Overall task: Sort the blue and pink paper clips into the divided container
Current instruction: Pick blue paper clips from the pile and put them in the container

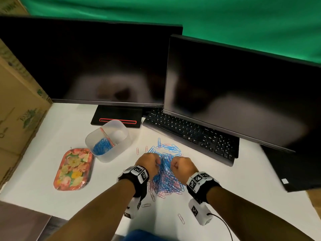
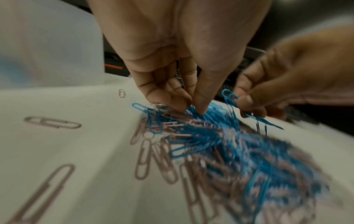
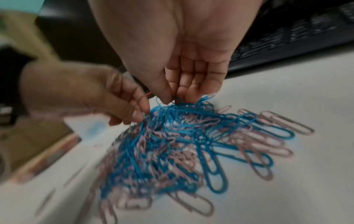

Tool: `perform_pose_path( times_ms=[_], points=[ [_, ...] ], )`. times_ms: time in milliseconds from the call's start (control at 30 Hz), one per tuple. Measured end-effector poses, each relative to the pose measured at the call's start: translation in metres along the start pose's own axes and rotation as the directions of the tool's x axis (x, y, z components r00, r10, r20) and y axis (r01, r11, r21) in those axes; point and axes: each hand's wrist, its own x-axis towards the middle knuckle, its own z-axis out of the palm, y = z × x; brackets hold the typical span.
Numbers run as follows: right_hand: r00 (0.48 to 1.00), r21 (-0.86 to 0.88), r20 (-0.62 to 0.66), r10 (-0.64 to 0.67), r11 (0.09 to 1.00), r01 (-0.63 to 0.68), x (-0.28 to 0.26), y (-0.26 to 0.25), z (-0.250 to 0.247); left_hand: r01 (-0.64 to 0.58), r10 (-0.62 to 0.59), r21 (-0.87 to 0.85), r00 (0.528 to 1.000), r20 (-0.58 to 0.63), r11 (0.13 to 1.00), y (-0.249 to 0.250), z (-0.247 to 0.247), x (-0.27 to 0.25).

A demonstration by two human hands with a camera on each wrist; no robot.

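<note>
two dark monitors (image 1: 90,61) stand over a white desk (image 1: 66,126) with one black keyboard (image 1: 191,136), one cardboard box (image 1: 19,108) at the left edge and one flowered tray (image 1: 73,168) near the front. the one divided container (image 1: 108,141), a clear tub split in two, sits just beyond the tray: its nearer compartment holds a heap of blue clips (image 1: 101,145), its farther compartment looks bare. the mixed pile of blue and pink paper clips (image 1: 166,178), too many and too tangled to count, lies well apart from the tub, with a few strays of pink clips (image 2: 52,122) scattered round it. the person's two hands work the far edge of the pile: the left hand (image 1: 149,163) pinches blue clips between thumb and fingertips (image 2: 184,104), and the right hand (image 1: 182,165) likewise pinches a few blue ones. the step in hand appears to be gathering blue; sorting looks early, no pink yet placed. the next move likely calls for pulling the pinched blues free of the pinks, then carrying them left to the nearer compartment.
</note>
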Motion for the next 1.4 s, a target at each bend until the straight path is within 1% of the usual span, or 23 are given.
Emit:
perform_pose_path(
  times_ms=[100,200,233,300,333,367,500,567,600,667,733,900,1000,1067,1133,1167,1200,1233,1267,1300,1333,1367,1400],
  points=[
    [0.997,0.197,-0.057,0.046,0.980,-0.034,0.001,0.009,-0.010,0.056,-0.058,-0.135,0.998,-0.012,0.989,-0.006,-0.004,0.003],
    [0.992,0.393,-0.032,0.123,0.914,-0.100,0.005,0.011,-0.019,0.099,-0.106,-0.200,0.994,-0.026,0.975,-0.008,-0.010,0.001],
    [0.989,0.502,0.010,0.144,0.855,-0.130,0.007,0.011,-0.021,0.116,-0.125,-0.211,0.992,-0.031,0.971,-0.008,-0.011,0.001],
    [0.979,0.733,0.132,0.157,0.649,-0.203,0.008,0.008,-0.027,0.153,-0.166,-0.232,0.985,-0.037,0.961,-0.008,-0.014,-0.001],
    [0.974,0.805,0.176,0.145,0.548,-0.227,0.006,0.005,-0.031,0.162,-0.178,-0.246,0.983,-0.043,0.956,-0.008,-0.014,-0.001],
    [0.972,0.844,0.194,0.131,0.483,-0.233,0.005,0.003,-0.035,0.171,-0.190,-0.265,0.981,-0.045,0.949,-0.008,-0.013,-0.002],
    [0.979,0.901,0.173,0.104,0.384,-0.200,0.005,0.004,-0.041,0.168,-0.218,-0.442,0.974,-0.064,0.881,-0.011,-0.011,-0.003],
    [0.976,0.927,0.176,0.125,0.311,-0.207,0.008,0.005,-0.040,0.149,-0.216,-0.589,0.975,-0.045,0.794,-0.012,-0.012,-0.003],
    [0.975,0.936,0.175,0.139,0.284,-0.208,0.009,0.005,-0.040,0.145,-0.223,-0.672,0.974,-0.031,0.727,-0.012,-0.012,-0.002],
    [0.973,0.952,0.160,0.167,0.235,-0.197,0.010,0.003,-0.038,0.147,-0.257,-0.821,0.966,0.000,0.551,-0.011,-0.013,-0.003],
    [0.971,0.962,0.144,0.190,0.205,-0.183,0.010,0.001,-0.037,0.124,-0.279,-0.910,0.960,0.010,0.394,-0.010,-0.018,-0.004],
    [0.971,0.973,0.153,0.184,0.143,-0.180,0.010,-0.003,-0.035,0.092,-0.332,-0.986,0.942,0.042,0.137,-0.008,-0.026,-0.005],
    [0.956,0.968,0.222,0.190,0.074,-0.239,0.010,-0.005,-0.035,0.093,-0.376,-0.995,0.922,0.097,-0.028,-0.006,-0.029,-0.003],
    [0.939,0.955,0.281,0.197,0.043,-0.295,0.010,-0.007,-0.035,0.118,-0.392,-0.986,0.907,0.155,-0.118,-0.007,-0.030,-0.001],
    [0.923,0.936,0.319,0.216,0.082,-0.343,0.012,-0.009,-0.034,0.152,-0.412,-0.974,0.887,0.209,-0.166,-0.010,-0.029,0.001],
    [0.917,0.923,0.320,0.239,0.140,-0.359,0.014,-0.010,-0.032,0.172,-0.432,-0.969,0.871,0.233,-0.177,-0.013,-0.028,0.002],
    [0.916,0.904,0.296,0.271,0.230,-0.360,0.016,-0.009,-0.031,0.196,-0.445,-0.963,0.857,0.260,-0.187,-0.015,-0.027,0.002],
    [0.923,0.870,0.241,0.299,0.356,-0.342,0.018,-0.008,-0.029,0.223,-0.457,-0.956,0.842,0.286,-0.189,-0.018,-0.026,0.003],
    [0.938,0.798,0.163,0.307,0.518,-0.308,0.020,-0.008,-0.026,0.251,-0.468,-0.953,0.830,0.303,-0.170,-0.022,-0.026,0.002],
    [0.953,0.670,0.079,0.291,0.692,-0.267,0.020,-0.008,-0.025,0.284,-0.478,-0.953,0.826,0.297,-0.102,-0.024,-0.026,0.001],
    [0.967,0.495,0.017,0.253,0.839,-0.228,0.019,-0.010,-0.023,0.316,-0.487,-0.948,0.833,0.263,0.029,-0.027,-0.027,0.001],
    [0.976,0.307,-0.007,0.219,0.929,-0.206,0.019,-0.011,-0.021,0.337,-0.479,-0.914,0.855,0.197,0.227,-0.028,-0.026,0.000],
    [0.980,0.142,-0.013,0.200,0.970,-0.196,0.019,-0.014,-0.018,0.331,-0.447,-0.831,0.887,0.113,0.447,-0.029,-0.026,-0.001]
  ],
)
